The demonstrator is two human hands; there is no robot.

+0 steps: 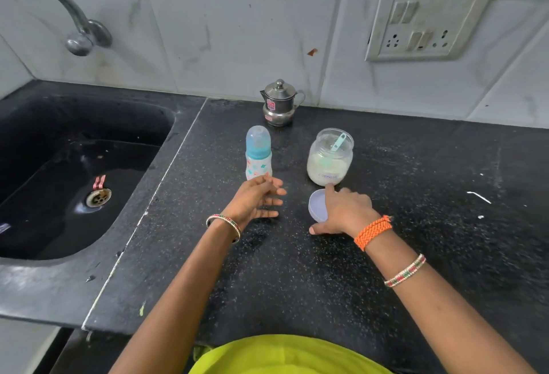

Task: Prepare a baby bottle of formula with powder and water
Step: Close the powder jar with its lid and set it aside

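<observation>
A baby bottle (pixel 258 152) with a blue collar and clear cap stands upright on the black counter (pixel 416 225). To its right stands an uncovered clear jar of white powder (pixel 329 157) with a pale blue scoop (pixel 338 142) inside. The jar's white lid (pixel 317 206) lies on the counter just in front of the jar, and my right hand (pixel 344 213) rests over it with fingers around its rim. My left hand (pixel 257 198) hovers just in front of the bottle's base, fingers spread, holding nothing.
A small steel lidded pot (pixel 279 103) stands by the tiled wall behind the bottle. A black sink (pixel 74 171) with a drain and a tap (pixel 80 38) lies at the left. A wall socket plate (pixel 427 20) is at the upper right.
</observation>
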